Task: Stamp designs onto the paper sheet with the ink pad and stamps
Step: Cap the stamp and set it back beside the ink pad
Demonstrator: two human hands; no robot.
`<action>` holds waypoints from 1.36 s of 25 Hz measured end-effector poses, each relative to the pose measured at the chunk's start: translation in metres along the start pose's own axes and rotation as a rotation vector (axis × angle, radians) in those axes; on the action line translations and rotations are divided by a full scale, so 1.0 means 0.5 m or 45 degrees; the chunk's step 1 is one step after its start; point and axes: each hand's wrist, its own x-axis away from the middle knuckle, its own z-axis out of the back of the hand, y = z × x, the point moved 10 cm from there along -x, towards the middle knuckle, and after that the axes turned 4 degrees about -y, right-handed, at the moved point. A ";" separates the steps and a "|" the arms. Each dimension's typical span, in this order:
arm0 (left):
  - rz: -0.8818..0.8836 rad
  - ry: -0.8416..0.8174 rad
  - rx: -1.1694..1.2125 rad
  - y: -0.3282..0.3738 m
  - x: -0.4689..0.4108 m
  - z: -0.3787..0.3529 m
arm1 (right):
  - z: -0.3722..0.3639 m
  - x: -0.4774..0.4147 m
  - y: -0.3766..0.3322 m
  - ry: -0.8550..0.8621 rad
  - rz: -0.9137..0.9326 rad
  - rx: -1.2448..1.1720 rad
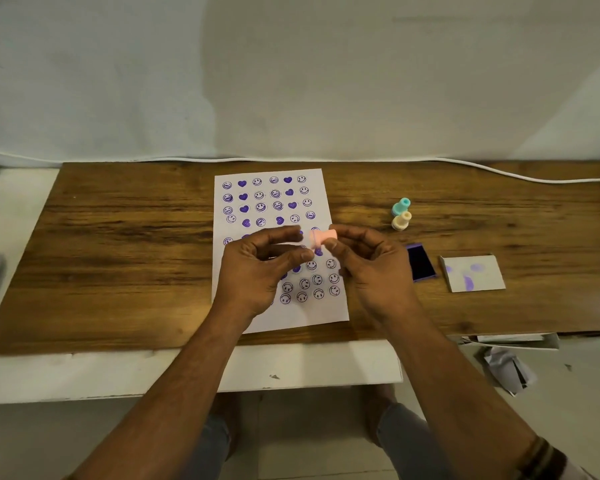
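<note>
A white paper sheet (274,320) lies on the wooden board, covered with several rows of purple smiley and heart prints. Above its middle my right hand (368,268) pinches a pink stamp (321,238), held sideways with its wide face toward the left. My left hand (260,268) hovers just left of the stamp with fingers curled and apart, its fingertips close to the stamp's face; whether they touch it I cannot tell. An open purple ink pad (420,262) sits right of my right hand. A teal stamp (401,206) and a cream stamp (401,220) stand upright behind it.
The ink pad's lid (473,273), white with purple smears, lies to the right of the pad. A white cable (499,173) runs along the back edge of the wooden board (118,254). Crumpled paper (506,368) lies on the floor at right.
</note>
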 end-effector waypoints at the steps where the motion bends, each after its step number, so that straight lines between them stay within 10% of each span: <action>1: 0.000 0.022 0.004 -0.001 -0.002 0.002 | 0.029 -0.008 -0.012 0.096 0.047 0.118; 10: 0.003 0.139 -0.281 -0.016 -0.007 0.018 | 0.106 -0.048 -0.031 0.443 0.323 1.307; 34: -0.105 -0.094 -0.507 0.007 0.004 -0.168 | 0.431 0.022 0.050 0.538 -0.322 1.285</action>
